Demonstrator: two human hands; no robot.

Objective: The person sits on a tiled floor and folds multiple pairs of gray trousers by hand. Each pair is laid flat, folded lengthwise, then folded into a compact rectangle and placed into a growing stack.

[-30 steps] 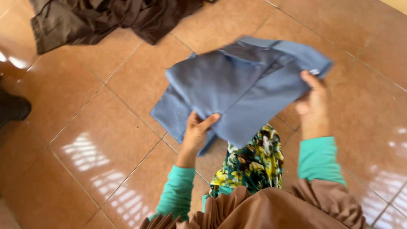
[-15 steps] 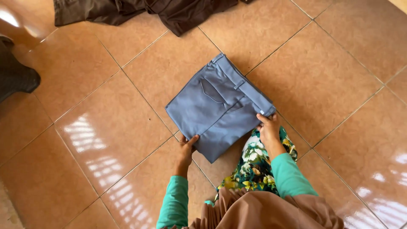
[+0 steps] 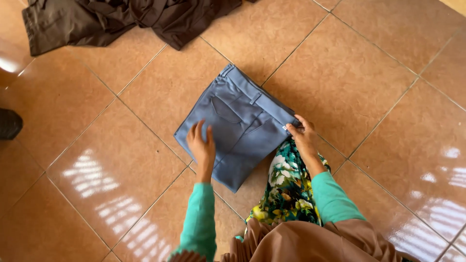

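A pair of grey-blue trousers (image 3: 242,121), folded into a square, lies flat on the tiled floor (image 3: 364,73) in front of me. My left hand (image 3: 201,145) rests flat on its near left part, fingers spread. At the folded trousers' right corner, by the waistband, my right hand (image 3: 303,136) pinches the edge of the cloth. Both my arms wear green sleeves.
A heap of dark brown clothes (image 3: 121,17) lies at the top left. A dark shoe (image 3: 9,123) shows at the left edge. Floral green cloth (image 3: 289,189) and brown fabric (image 3: 310,242) cover my lap below the trousers.
A second ago I held the trousers up, half open. They have since been folded and laid on the floor. My left hand has moved up onto the cloth.
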